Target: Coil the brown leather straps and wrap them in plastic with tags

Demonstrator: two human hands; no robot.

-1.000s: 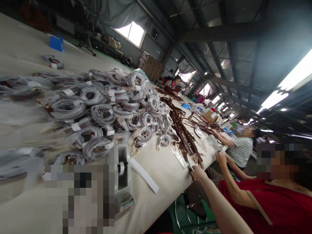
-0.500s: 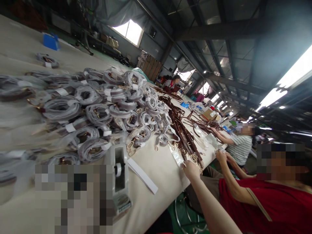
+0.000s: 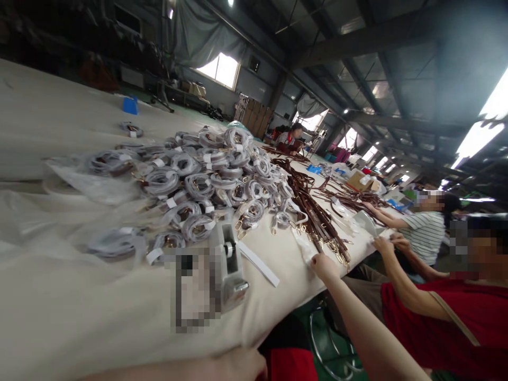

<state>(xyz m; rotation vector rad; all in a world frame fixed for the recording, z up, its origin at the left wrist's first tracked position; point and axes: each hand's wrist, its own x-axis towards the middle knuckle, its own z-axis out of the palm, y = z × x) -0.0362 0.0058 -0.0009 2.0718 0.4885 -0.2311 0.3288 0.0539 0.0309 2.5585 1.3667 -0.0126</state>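
Observation:
My right hand [image 3: 324, 266] reaches out over the table edge, its fingers pinched on the end of a clear plastic bag [image 3: 305, 246]. Just beyond it lies a bundle of brown leather straps [image 3: 315, 211] with gold-coloured metal clips. At the bottom edge my left hand [image 3: 238, 365] shows only its back, held low by the near table edge; its fingers bend down out of view. A large heap of coiled straps in plastic wrapping [image 3: 198, 185] lies further up the table. Between the heap and me stand a tape dispenser [image 3: 231, 264] and a white paper strip [image 3: 259, 263].
A co-worker in a red shirt [image 3: 420, 312] sits to my right, hands over the table edge. Past them sits a person in a striped shirt [image 3: 426, 233]. A blue object [image 3: 130, 105] stands at the table's far left. A metal-legged stool [image 3: 317, 338] is below.
The view has swung left, so the things on the table appear further right. My left hand has come into sight at the bottom. My right hand stays at the plastic bag.

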